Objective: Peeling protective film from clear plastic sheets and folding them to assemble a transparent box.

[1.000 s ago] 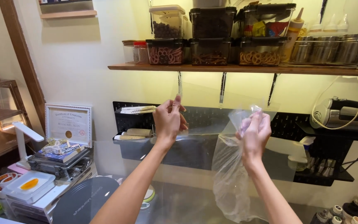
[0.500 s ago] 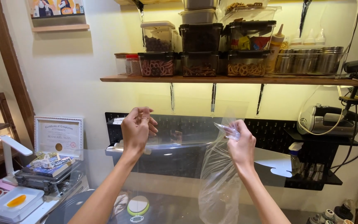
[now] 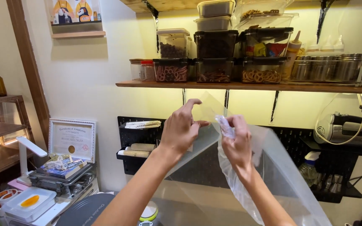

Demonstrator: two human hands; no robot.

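A: What are the hands doing?

B: The left hand [image 3: 181,127] is pinching one edge of a clear bag [image 3: 269,167] between thumb and finger, other fingers spread. The right hand [image 3: 236,144] is closing around the bunched top edge. The bag is hanging at chest height below the shelf [image 3: 156,84].

A: How would it handle?

B: Probably very light, limp, slippery, easily torn. The top edges look best for gripping.

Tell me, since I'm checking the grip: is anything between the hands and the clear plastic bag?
Nothing visible. The left hand pinches the clear plastic bag at its top edge, and the right hand grips a bunched part of it directly. The shelf of containers sits behind, apart from both.
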